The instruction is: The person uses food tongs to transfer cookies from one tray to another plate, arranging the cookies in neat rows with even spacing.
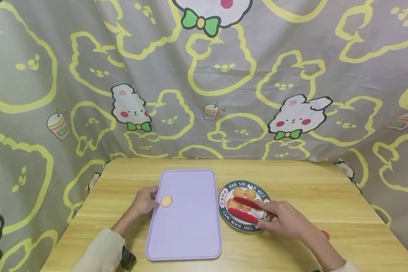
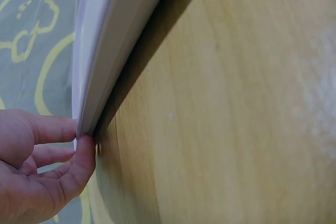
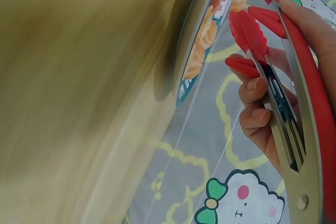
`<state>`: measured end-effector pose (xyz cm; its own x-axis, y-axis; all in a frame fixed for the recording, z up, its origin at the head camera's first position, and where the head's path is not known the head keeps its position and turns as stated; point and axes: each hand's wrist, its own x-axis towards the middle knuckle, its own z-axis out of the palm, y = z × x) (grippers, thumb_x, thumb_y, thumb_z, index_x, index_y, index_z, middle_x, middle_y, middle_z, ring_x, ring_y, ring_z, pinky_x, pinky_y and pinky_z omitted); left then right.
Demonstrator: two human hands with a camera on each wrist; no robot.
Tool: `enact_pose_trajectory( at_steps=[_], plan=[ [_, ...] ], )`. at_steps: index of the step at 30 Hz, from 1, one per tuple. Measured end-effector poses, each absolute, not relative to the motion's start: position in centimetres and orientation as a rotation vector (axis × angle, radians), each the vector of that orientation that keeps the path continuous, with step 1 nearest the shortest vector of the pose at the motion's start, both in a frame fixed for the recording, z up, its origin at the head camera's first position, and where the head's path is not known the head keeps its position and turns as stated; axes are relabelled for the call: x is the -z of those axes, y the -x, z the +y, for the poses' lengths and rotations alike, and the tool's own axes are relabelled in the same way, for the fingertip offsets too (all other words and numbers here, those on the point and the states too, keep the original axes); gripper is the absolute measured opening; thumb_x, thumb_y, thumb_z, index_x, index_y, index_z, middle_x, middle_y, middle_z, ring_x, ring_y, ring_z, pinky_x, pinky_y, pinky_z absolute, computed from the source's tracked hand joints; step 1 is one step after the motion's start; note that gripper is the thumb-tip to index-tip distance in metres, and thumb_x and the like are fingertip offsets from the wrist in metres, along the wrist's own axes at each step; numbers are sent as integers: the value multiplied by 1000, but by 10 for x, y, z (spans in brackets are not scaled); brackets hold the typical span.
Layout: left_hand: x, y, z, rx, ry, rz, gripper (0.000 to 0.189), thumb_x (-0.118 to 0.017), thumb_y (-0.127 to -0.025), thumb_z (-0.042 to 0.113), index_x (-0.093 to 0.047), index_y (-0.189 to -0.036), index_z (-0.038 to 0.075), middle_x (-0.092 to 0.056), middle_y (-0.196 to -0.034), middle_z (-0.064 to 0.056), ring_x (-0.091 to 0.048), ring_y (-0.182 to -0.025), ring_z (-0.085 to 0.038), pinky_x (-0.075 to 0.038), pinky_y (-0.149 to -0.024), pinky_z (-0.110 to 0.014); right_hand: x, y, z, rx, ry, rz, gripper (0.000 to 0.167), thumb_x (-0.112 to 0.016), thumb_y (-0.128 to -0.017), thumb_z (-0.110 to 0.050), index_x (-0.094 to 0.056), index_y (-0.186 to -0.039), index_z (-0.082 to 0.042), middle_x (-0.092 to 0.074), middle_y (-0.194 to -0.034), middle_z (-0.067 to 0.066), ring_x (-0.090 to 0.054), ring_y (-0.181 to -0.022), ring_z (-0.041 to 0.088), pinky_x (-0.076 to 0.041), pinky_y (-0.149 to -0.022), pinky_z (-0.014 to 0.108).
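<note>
With thumb and fingers, my left hand pinches the left edge of a lilac rectangular tray. The left wrist view shows the thumb and a finger on opposite sides of the tray's rim. A round pale cookie lies on the tray near that hand. My right hand grips red-tipped metal tongs by their sides. The tong tips are spread over a round plate with a dark green lettered rim. Several swirled golden cookies lie on the plate, partly hidden by the tongs.
Plate and tray stand side by side on a light wooden table. A small red object shows behind the right forearm. A grey patterned curtain hangs behind the table and along its sides.
</note>
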<state>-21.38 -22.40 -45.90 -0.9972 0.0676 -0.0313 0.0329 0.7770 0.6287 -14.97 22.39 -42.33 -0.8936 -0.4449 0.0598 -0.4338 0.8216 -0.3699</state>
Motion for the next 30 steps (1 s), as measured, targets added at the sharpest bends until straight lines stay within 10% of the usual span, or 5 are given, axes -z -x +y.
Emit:
enact_pose_trajectory(
  at_steps=[13,30],
  plan=[
    [462,215,-224,-1029,-59,2899,67,-70,-68,-4,-48,-130,-12,-67,-93,-19,-64,-83,-26,-60,-70,-35,422,141,232,675,704,2870,63,-73,-77,-45,-60,-129,-13,-42,-63,-12,-40,-60,-3,-36,-51,13],
    [462,215,-225,-1046,-48,2877,67,-69,-69,-4,-46,-132,-12,-65,-91,-16,-61,-71,-18,-58,-61,-28,422,137,236,653,725,2863,62,-74,-76,-43,-61,-127,-10,-39,-60,-9,-31,-55,-3,-30,-47,14]
  ],
)
